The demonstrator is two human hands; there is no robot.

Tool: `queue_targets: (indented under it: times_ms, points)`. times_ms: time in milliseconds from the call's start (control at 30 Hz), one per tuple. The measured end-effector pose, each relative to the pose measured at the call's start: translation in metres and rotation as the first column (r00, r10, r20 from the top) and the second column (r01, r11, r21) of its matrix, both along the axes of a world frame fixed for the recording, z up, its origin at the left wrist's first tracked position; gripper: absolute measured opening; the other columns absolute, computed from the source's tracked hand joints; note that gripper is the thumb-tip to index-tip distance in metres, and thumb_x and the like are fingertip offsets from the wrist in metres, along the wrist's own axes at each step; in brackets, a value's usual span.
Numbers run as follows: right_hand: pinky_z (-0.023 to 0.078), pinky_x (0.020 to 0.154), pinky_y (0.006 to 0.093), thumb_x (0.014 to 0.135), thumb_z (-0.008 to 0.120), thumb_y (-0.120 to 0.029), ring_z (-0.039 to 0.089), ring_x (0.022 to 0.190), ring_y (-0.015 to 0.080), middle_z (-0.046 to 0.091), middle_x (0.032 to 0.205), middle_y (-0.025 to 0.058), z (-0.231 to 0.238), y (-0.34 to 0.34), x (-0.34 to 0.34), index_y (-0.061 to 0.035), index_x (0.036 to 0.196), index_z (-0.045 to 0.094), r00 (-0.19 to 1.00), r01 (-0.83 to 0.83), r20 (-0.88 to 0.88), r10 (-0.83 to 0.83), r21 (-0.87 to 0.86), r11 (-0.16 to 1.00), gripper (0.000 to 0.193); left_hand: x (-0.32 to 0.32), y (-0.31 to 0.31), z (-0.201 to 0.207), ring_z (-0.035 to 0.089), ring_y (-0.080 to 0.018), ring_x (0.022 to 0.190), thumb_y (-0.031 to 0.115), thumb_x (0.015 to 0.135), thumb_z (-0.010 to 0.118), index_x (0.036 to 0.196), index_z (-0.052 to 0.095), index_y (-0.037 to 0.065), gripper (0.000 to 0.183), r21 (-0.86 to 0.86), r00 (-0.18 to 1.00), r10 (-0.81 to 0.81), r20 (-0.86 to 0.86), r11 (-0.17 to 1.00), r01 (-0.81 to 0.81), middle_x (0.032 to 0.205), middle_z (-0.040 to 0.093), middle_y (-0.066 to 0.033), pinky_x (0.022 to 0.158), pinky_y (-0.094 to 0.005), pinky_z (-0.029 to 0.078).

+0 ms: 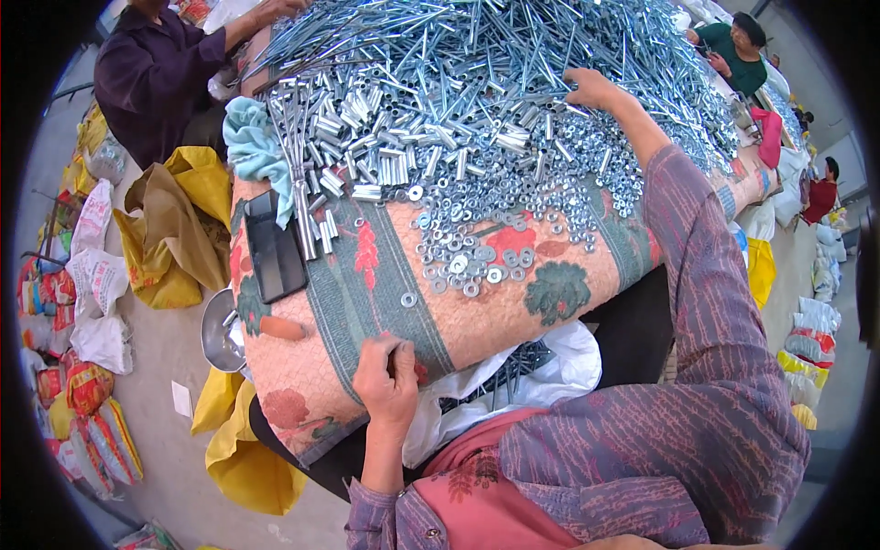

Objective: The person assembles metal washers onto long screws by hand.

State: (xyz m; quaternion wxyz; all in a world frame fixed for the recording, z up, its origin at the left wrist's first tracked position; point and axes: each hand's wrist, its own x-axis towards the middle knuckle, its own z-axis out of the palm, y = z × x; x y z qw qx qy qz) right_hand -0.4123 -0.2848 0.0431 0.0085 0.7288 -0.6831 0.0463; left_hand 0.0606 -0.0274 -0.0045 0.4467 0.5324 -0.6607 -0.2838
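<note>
Item: pink quilted floral table cover with green bands [367,302], centre of frame, bearing all the parts.

Item: heap of long bright zinc-plated steel bolts [513,37], upper centre to upper right. The right hand [591,89] is laid on its near slope at upper right, fingers curled down among the rods; whether a bolt is clamped cannot be told, since the fingertips are buried.

Item: pile of short silver metal sleeve tubes [385,137], upper centre-left, beside a pale turquoise cloth [252,147].

Item: scatter of small silver washers and nuts [477,257], centre, thinning out toward the lower edge of the cover.

Item: white plastic bag [541,376], lower centre, in the lap; dark rods are seen inside, their count unclear.

Item: black flat phone-like slab [273,252], left of centre.

Item: left hand [390,376], lower centre, resting on the cover's near edge, fingers closed together on something thin and dark that is too small to name.

Handling, as judged: one bolt is best drawn out lengthwise from the heap's surface, not levered, so that neighbours are not dragged down; the left hand is best kept steady near the bag.

Obscured: the cover's far end is cut off by the rim; other people at upper left and upper right are partly cropped.
</note>
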Motion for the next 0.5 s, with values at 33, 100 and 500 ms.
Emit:
queue_targets:
  times_ms: [33,100,500]
  points:
    - [0.046,0.081,0.0443,0.070,0.056,-0.016,0.057,0.095,0.0384,0.060,0.100,0.0206,0.000,-0.001,0.001,-0.0027,0.095,0.059,0.998,0.011,-0.064,-0.009,0.035,0.999,0.028,-0.001,0.000,0.001,0.050,-0.0212,0.056,0.001,0.077,0.064,0.077,0.054,0.002,0.010,-0.019,0.999,0.006,0.032,1.000,-0.005,0.069,0.052,-0.0090,0.051,-0.0296,0.040]
    - [0.045,0.081,0.0450,0.072,0.053,-0.014,0.056,0.096,0.0385,0.060,0.100,0.0204,-0.005,0.005,0.013,-0.0029,0.096,0.058,0.992,0.069,-0.105,-0.072,-0.033,0.997,0.026,-0.001,0.001,0.001,0.051,-0.0213,0.056,0.001,0.077,0.064,0.077,0.054,0.002,0.010,0.016,1.000,0.014,0.025,1.000,-0.015,0.069,0.053,-0.0090,0.051,-0.0295,0.041]
    - [0.044,0.082,0.0490,0.082,0.051,-0.045,0.057,0.100,0.0399,0.061,0.104,0.0221,0.007,-0.026,0.043,-0.0034,0.103,0.056,0.928,0.372,0.068,-0.366,-0.154,0.915,0.047,-0.002,0.002,0.004,0.053,-0.0218,0.058,0.000,0.076,0.065,0.078,0.055,0.003,0.010,-0.013,0.996,0.023,0.092,1.000,-0.022,0.068,0.054,-0.0092,0.052,-0.0295,0.042]
